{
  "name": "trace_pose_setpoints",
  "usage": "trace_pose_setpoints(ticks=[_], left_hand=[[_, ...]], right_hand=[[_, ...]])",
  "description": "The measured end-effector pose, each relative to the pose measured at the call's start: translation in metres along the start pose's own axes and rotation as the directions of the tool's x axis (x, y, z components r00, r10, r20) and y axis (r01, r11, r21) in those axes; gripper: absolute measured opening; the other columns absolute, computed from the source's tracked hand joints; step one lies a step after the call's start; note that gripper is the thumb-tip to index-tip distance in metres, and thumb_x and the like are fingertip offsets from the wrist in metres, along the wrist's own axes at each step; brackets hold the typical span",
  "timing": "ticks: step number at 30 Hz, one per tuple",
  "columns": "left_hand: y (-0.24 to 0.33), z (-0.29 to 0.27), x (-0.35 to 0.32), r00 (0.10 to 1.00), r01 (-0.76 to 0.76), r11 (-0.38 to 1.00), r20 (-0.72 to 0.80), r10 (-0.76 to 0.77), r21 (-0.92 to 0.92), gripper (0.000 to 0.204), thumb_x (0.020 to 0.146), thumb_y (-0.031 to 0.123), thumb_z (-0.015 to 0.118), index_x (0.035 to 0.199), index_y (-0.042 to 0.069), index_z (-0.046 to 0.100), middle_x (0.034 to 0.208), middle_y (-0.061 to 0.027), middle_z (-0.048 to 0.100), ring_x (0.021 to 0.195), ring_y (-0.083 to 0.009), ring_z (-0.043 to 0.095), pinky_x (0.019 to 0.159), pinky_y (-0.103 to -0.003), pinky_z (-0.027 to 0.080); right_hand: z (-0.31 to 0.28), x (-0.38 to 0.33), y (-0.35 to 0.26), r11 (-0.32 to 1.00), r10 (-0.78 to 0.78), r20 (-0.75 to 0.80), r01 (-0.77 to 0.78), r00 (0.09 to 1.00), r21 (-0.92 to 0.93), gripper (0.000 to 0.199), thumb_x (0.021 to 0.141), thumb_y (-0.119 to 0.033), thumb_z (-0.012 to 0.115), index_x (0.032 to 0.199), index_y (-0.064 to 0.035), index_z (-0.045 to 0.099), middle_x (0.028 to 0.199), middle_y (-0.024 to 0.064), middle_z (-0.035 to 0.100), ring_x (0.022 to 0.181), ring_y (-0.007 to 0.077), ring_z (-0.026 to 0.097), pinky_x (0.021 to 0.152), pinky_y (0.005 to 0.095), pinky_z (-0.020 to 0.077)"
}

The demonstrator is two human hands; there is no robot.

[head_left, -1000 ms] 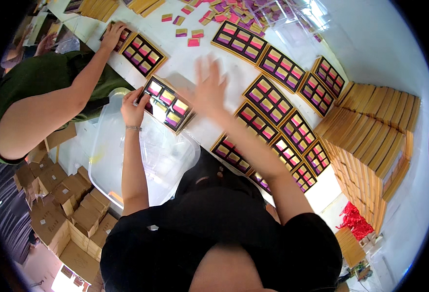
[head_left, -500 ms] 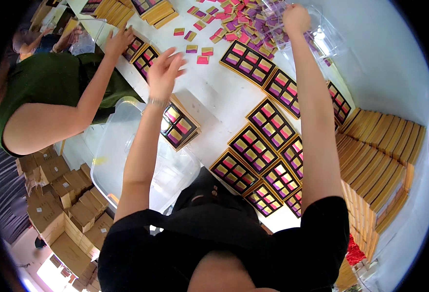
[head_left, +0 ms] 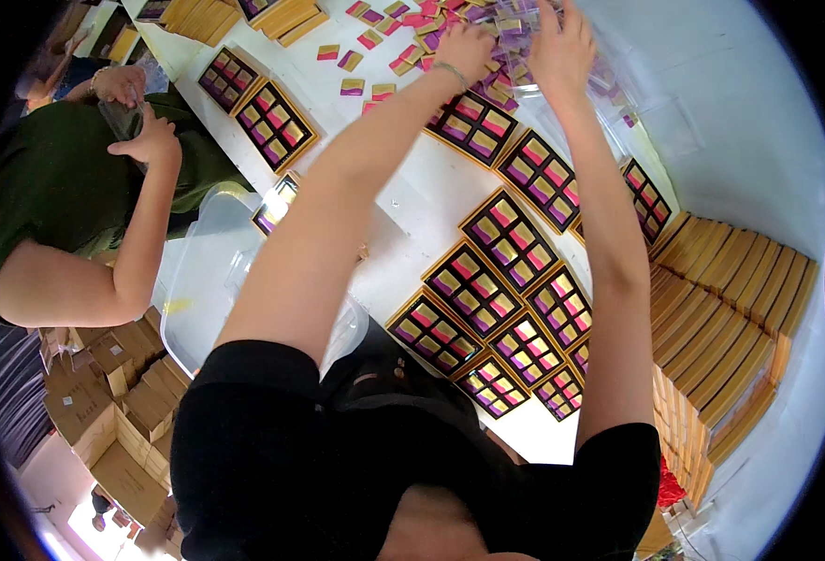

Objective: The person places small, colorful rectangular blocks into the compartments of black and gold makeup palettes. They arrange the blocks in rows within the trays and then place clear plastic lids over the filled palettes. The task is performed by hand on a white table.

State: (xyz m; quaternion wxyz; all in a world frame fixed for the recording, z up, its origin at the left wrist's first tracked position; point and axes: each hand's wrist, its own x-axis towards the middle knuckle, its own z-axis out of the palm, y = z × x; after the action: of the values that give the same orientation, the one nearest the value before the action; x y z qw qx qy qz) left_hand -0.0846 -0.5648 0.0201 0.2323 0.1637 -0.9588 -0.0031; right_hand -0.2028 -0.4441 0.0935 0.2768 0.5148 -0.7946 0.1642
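My left hand (head_left: 466, 51) reaches over the pile of small foil-wrapped pieces (head_left: 428, 42) in pink, purple and gold, its fingers spread at the edge of the pile. To its right, my right hand (head_left: 562, 51) is held with fingers apart above a clear plastic container (head_left: 609, 79); whether the fingertips touch it is hard to see. Below my hands stand black-and-gold boxes, each with several of the wrapped pieces in compartments; one box (head_left: 471, 122) lies right under my left wrist. Another box (head_left: 277, 204) is partly hidden behind my left forearm.
A co-worker in a green top (head_left: 66, 187) stands at the left, hands on a clear plastic item. Stacked gold-edged boxes (head_left: 730, 309) line the right side. A translucent tub (head_left: 193, 309) sits by my left arm, with brown cartons (head_left: 104, 411) beyond it.
My left hand has swung right and away from me to the pile. My right hand's fingers have spread. The co-worker's hand has left the boxes and come back to their body.
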Motion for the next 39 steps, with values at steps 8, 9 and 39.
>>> trace_pose_setpoints(ticks=[8,9,39], left_hand=[[-0.031,-0.162,0.003,0.576,0.686,0.136,0.647,0.5,-0.715,0.029,0.093,0.027,0.055,0.112,0.005,0.057,0.103,-0.0157,0.067,0.091,-0.0289,0.067,0.08,-0.039,0.055],[-0.027,-0.161,0.001,0.522,0.704,0.14,0.641,0.563,-0.696,0.032,0.092,0.027,0.057,0.112,0.002,0.058,0.102,-0.0177,0.068,0.09,-0.0319,0.068,0.076,-0.041,0.056],[-0.103,-0.093,-0.175,0.746,0.599,0.454,0.666,-0.018,-0.659,0.098,0.068,0.006,0.075,0.145,0.004,0.016,0.145,-0.0204,0.032,0.138,-0.0301,0.027,0.109,-0.036,0.032]], right_hand=[[-0.14,-0.023,-0.04,0.898,-0.435,0.24,0.436,0.868,0.049,0.082,0.067,-0.039,0.075,0.138,-0.0159,0.04,0.146,0.0182,0.03,0.133,0.0375,0.03,0.101,0.0604,0.0297],[-0.132,-0.033,-0.038,0.896,-0.444,0.263,0.425,0.857,0.126,0.094,0.059,-0.044,0.081,0.14,-0.0225,0.039,0.149,0.015,0.026,0.134,0.0357,0.028,0.097,0.0642,0.0296],[-0.065,-0.146,-0.154,0.943,-0.045,0.681,-0.193,0.731,0.27,0.119,0.053,-0.05,0.085,0.147,-0.0169,0.019,0.138,0.0162,0.03,0.128,0.0356,0.03,0.088,0.0742,0.031]])
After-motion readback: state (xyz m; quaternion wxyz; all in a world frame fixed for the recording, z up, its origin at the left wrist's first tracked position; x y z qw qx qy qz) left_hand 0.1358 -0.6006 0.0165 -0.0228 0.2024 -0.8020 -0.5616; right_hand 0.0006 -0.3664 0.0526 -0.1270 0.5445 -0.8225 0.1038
